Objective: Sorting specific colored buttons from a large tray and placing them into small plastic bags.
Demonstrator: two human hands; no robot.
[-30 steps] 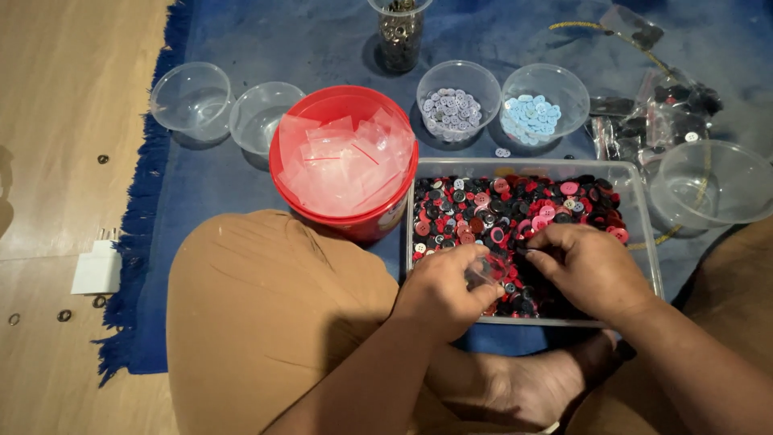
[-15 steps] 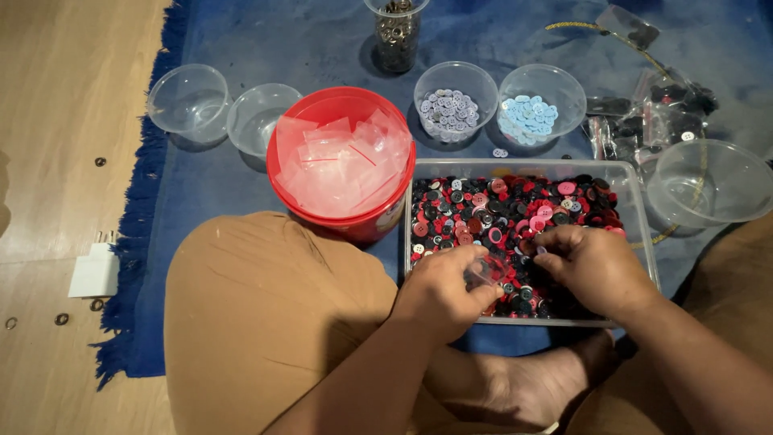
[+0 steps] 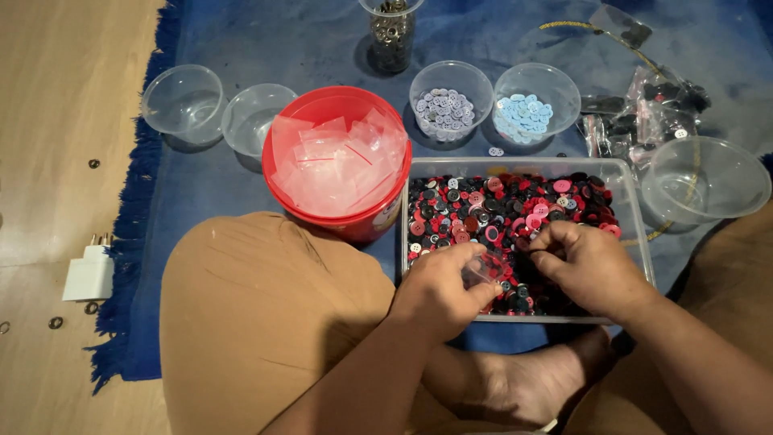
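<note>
Almost no change from half a second ago: left hand (image 3: 441, 292) still pinching a small clear bag (image 3: 481, 268) over the button tray (image 3: 630, 211). Right hand (image 3: 586, 264) fingers still closed, picking among red and black buttons (image 3: 483, 211) near the rug's front edge.

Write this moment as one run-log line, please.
left hand: holds small clear bag | right hand: picking among buttons | clear tray: on blue rug | red tub: beside tray

We see small clear plastic bag (image 3: 481, 268), crumpled, pinched in left hand (image 3: 439, 290) fingers above near end of tray. Clear rectangular plastic tray (image 3: 636, 211) sits flat on blue rug, filled with mixed red, black, pink round buttons (image 3: 483, 211). Right hand (image 3: 584, 266) fingers dip into buttons just beside bag.
</note>
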